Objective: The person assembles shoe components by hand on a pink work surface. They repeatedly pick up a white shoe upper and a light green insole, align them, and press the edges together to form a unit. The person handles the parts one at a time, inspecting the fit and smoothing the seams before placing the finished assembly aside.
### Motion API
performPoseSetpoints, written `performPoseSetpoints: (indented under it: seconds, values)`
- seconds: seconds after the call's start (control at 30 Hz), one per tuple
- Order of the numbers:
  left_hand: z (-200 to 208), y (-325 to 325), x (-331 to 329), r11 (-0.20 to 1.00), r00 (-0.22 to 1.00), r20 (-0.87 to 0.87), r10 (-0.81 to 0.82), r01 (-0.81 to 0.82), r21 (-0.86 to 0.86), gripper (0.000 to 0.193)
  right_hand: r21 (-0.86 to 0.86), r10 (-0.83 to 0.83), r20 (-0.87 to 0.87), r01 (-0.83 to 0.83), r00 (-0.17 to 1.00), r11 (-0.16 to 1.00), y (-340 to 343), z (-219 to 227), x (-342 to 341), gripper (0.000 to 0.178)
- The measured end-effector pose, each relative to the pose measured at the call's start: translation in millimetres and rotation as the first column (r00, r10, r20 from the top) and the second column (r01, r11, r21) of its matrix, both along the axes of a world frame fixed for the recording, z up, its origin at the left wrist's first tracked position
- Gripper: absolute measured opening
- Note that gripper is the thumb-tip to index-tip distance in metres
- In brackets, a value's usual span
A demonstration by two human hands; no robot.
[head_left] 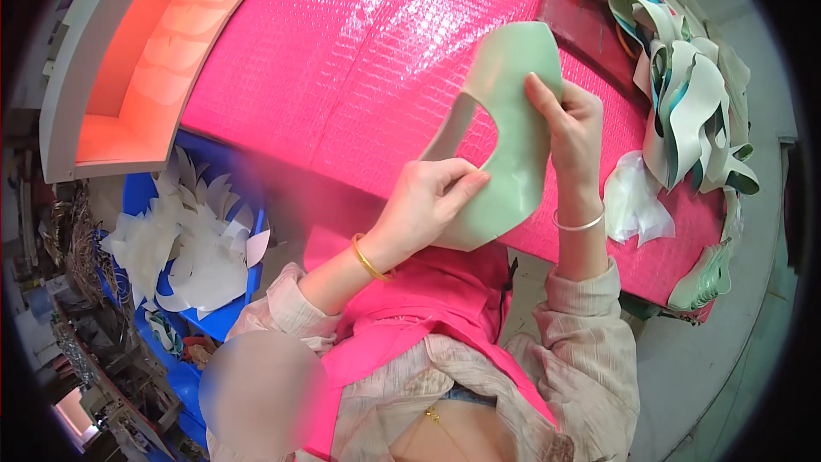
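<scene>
A glossy pale green shoe upper, a flat curved piece with a rounded opening, is held up over the near edge of the pink table. My left hand pinches its lower left part, thumb on top and fingers beneath. At the upper right edge, my right hand grips it with the thumb on the face and the other fingers behind. Just right of my right wrist lies a small stack of translucent white sheets on the table.
The pink textured table cover spreads ahead. An orange-lit, box-like machine stands at the left, above a blue bin of white cut pieces. Draped pale green and white uppers hang at right, with stacked green pieces nearer.
</scene>
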State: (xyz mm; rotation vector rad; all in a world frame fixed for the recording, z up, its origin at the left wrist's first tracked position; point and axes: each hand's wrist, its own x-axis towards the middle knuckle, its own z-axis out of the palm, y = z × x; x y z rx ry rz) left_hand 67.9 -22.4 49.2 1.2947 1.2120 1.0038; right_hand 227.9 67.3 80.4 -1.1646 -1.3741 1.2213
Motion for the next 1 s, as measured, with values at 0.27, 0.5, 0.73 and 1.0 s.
performPoseSetpoints:
  seconds: [0.27, 0.5, 0.73, 1.0]
  values:
    - [-3.1, -57.6, -26.6, 0.958, 0.987, 0.037, -0.159, 0.163, -0.235, 0.022, -0.132, 0.105, -0.070, -0.113, 0.992, 0.985, 21.9, -3.9, 8.0, 0.021]
    - [-9.5, -51.4, -9.7, 0.955, 0.735, 0.625, -0.262, 0.293, 0.055, 0.032, -0.253, 0.288, -0.523, -0.468, 0.802, 0.847, 14.3, 31.8, 29.5, 0.069]
    - [-25.0, 39.1, -50.3, 0.971, 0.970, 0.054, -0.238, 0.235, 0.054, 0.016, 0.256, 0.217, 0.757, -0.585, 0.617, 0.770, -36.1, 39.2, 14.8, 0.026]
    - [-19.4, 340.7, -189.4, 0.765, 0.475, -0.638, 0.606, -0.127, 0.631, 0.018, 0.064, 0.243, 0.891, -0.636, 0.382, 0.769, 23.5, -7.1, 35.2, 0.021]
